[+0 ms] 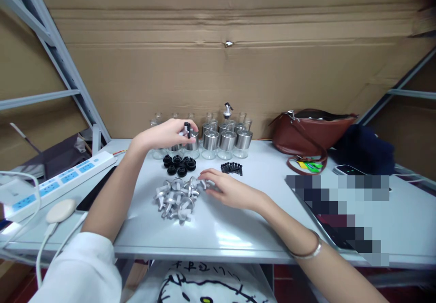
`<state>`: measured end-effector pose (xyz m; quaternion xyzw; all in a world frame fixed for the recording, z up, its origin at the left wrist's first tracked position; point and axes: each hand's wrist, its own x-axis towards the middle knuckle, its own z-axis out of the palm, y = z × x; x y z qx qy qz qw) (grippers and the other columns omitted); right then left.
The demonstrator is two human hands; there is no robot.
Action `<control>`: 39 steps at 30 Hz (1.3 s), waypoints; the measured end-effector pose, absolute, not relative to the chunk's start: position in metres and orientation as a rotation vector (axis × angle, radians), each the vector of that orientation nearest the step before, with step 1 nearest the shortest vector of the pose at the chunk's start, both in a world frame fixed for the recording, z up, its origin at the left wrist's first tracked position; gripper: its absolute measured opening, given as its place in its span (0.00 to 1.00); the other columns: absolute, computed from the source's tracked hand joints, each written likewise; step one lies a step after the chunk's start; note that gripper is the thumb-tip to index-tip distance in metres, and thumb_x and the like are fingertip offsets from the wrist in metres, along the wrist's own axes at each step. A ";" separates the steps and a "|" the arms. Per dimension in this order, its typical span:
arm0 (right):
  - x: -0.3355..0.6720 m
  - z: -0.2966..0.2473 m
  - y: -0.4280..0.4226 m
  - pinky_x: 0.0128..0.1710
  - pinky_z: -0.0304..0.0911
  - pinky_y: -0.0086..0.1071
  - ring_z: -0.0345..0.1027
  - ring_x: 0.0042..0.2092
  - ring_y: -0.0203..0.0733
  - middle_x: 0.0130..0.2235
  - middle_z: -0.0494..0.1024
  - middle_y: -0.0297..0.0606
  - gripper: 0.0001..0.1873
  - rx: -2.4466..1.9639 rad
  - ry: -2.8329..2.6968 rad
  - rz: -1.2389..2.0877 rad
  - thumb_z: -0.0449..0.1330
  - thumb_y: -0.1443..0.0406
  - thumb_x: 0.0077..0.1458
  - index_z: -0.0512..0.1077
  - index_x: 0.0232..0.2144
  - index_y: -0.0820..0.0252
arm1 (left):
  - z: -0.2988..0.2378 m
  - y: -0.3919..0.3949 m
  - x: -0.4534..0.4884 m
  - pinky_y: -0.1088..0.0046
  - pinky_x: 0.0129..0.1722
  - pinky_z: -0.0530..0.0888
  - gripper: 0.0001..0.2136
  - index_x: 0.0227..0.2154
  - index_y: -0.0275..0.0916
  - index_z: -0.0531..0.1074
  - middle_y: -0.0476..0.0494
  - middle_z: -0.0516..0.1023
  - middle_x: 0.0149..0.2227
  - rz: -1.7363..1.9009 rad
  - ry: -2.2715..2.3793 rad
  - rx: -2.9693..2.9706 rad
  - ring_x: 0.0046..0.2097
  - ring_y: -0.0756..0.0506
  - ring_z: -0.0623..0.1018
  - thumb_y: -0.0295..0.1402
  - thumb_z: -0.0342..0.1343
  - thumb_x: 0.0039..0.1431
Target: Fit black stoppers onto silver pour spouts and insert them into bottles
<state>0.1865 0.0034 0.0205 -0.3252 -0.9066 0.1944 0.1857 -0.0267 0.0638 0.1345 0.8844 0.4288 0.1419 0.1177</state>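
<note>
Over the tabletop [262, 180], toward its back edge, the left hand [166, 134] pinches a black-topped piece [187, 129], likely light, best held side-on; I can't tell the grip of the right hand [231, 189].

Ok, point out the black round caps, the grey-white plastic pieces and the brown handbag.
Black round caps [184, 162]: head view, on a cap mid-cluster.
Grey-white plastic pieces [176, 198]: head view, on a piece mid-pile.
Brown handbag [315, 129]: head view, on its front side.

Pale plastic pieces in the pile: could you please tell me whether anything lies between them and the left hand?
Yes, the black round parts lie on the table between the pale plastic pieces and the left hand.
</note>
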 end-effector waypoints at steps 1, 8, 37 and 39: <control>0.185 0.021 0.002 0.52 0.63 0.41 0.65 0.51 0.43 0.50 0.70 0.46 0.18 -0.909 -2.550 0.557 0.52 0.73 0.56 0.65 0.49 0.61 | 0.138 0.060 -0.030 0.77 0.25 0.65 0.15 0.43 0.40 0.70 0.51 0.72 0.24 0.368 1.288 2.581 0.25 0.50 0.72 0.40 0.52 0.55; 0.182 0.026 -0.002 0.45 0.67 0.38 0.71 0.42 0.39 0.44 0.75 0.42 0.17 -0.893 -2.492 0.677 0.53 0.74 0.55 0.67 0.47 0.60 | 0.135 0.050 -0.037 0.79 0.21 0.60 0.22 0.45 0.42 0.60 0.52 0.68 0.28 0.104 1.332 2.690 0.25 0.50 0.69 0.33 0.56 0.45; 0.188 0.024 0.011 0.33 0.67 0.35 0.70 0.32 0.41 0.33 0.75 0.41 0.19 -0.837 -2.050 -0.146 0.55 0.55 0.58 0.64 0.47 0.61 | 0.133 0.029 0.002 0.76 0.25 0.62 0.12 0.37 0.38 0.62 0.47 0.74 0.30 -0.406 0.979 2.528 0.29 0.49 0.70 0.41 0.49 0.56; 0.189 0.024 0.013 0.35 0.67 0.36 0.71 0.34 0.42 0.34 0.76 0.42 0.18 -0.780 -2.071 -0.227 0.53 0.58 0.60 0.63 0.49 0.62 | 0.129 0.030 0.006 0.76 0.24 0.61 0.14 0.35 0.37 0.63 0.48 0.72 0.29 -0.397 0.969 2.548 0.27 0.50 0.69 0.43 0.52 0.53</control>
